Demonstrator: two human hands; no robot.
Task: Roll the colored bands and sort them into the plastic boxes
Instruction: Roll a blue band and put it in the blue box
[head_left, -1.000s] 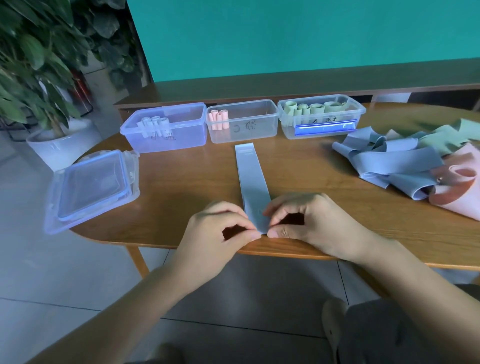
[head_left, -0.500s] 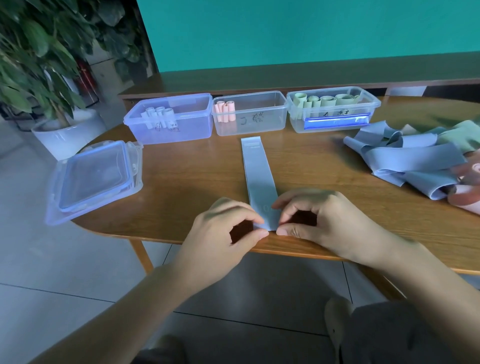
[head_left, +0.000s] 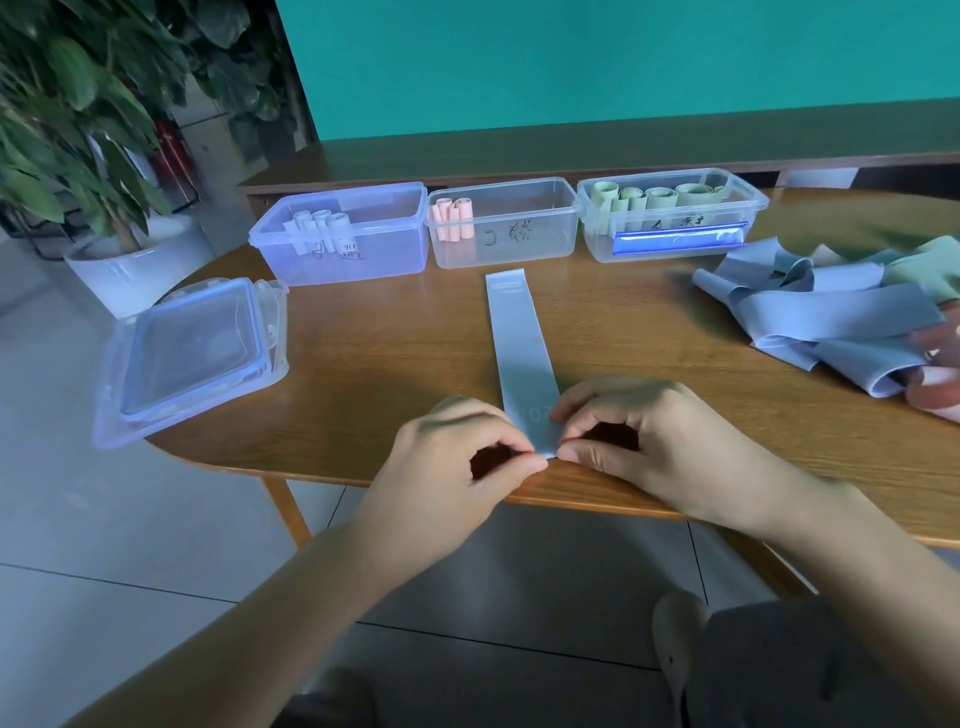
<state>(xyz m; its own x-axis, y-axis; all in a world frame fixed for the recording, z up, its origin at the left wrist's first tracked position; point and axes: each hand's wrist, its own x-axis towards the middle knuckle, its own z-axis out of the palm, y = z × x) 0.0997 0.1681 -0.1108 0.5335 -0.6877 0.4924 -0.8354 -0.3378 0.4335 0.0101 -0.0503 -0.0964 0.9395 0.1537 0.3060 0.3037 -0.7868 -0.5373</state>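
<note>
Near end of flat blue band (head_left: 521, 343) is pinched by left hand (head_left: 457, 457) and right hand (head_left: 644, 441). First fold should be kept tight and square, so the roll stays straight.

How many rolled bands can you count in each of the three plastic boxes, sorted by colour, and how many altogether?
Blue rolls, in the left box: 3
Pink rolls, in the middle box: 3
Green rolls, in the right box: 5, though they overlap, so this count is less certain
Total: 11
</note>
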